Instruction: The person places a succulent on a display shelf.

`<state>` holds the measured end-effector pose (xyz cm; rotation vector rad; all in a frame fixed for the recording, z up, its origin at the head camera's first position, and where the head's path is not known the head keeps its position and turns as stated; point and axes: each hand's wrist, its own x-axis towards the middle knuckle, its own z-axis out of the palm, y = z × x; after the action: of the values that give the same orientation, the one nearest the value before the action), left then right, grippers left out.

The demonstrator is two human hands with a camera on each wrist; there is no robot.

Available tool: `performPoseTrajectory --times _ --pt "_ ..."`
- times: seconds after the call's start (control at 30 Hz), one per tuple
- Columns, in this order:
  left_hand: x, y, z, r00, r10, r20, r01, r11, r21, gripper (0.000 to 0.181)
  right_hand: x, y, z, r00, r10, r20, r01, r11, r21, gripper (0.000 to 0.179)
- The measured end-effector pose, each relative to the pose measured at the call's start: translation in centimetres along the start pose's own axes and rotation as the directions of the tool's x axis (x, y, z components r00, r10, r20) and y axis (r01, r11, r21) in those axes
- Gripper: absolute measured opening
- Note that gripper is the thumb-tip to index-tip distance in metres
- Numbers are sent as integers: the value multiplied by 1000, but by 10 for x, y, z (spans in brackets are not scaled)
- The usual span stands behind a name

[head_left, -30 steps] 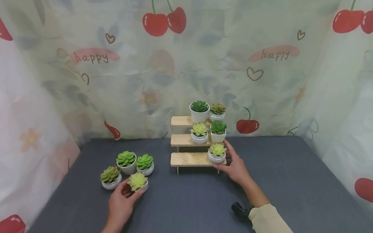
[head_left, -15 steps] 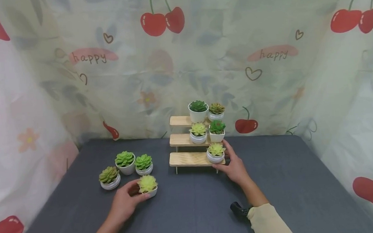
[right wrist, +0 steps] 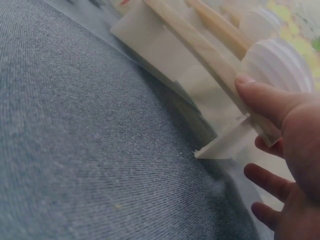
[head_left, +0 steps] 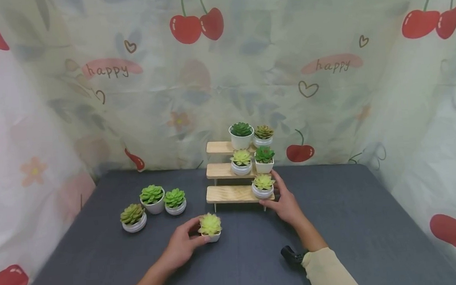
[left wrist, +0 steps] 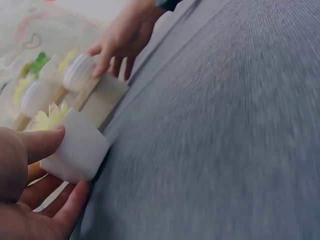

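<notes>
My left hand (head_left: 182,246) holds a yellow-green succulent in a white pot (head_left: 211,230), thumb in front and fingers around the far side. In the left wrist view that white pot (left wrist: 77,145) is close over the cloth, tilted in the picture. My right hand (head_left: 285,202) is at the right end of the bottom tier of a three-tier wooden shelf (head_left: 227,195). Its thumb and index finger go around a pale succulent in a ribbed white pot (head_left: 263,190). In the right wrist view the thumb (right wrist: 260,97) lies at the pot's base and shelf edge; the lower fingers are loose.
Two potted succulents stand on the top tier, including a dark green one (head_left: 241,135), and two on the middle tier, including a square-potted one (head_left: 264,160). Three more, including a bright green one (head_left: 152,199), stand at left on the dark cloth (head_left: 235,268).
My left hand has moved right with its potted succulent, away from the three pots at left and towards the shelf's front. The right hand has stayed at the bottom tier.
</notes>
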<state>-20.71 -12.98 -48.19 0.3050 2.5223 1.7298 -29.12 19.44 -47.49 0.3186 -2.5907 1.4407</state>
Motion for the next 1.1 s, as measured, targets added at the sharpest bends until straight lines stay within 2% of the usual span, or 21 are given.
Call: performPoseTrajectory --times 0.17,0.3,0.4,0.53,0.7,0.8,0.93,1.1 --pt "10 5 17 990 90 106 -87 996 -32 58 1 -1 0 1000 5 3 -5 1000 3 103" --pt "19 11 28 984 109 138 -104 993 -47 58 1 0 0 1000 -7 -1 7 1000 -2 103" --pt "24 16 34 988 112 111 -107 993 -53 57 1 1 1 1000 -21 3 21 1000 -7 104" --pt "31 23 41 992 122 10 -121 990 -74 58 2 1 1 1000 -31 1 31 999 -11 104" --pt "41 32 49 983 125 -137 -140 984 -108 58 3 1 1 999 -40 -2 40 999 -14 104" --pt "48 39 52 973 119 -199 -147 980 -131 56 3 1 1 999 -40 -1 40 999 -13 103" --pt "57 46 51 972 113 -204 -141 982 -129 52 2 2 0 1000 -29 2 29 999 -15 104" --pt "66 53 43 987 92 -129 -102 992 -73 51 1 4 -1 1000 -22 7 22 1000 -7 104"
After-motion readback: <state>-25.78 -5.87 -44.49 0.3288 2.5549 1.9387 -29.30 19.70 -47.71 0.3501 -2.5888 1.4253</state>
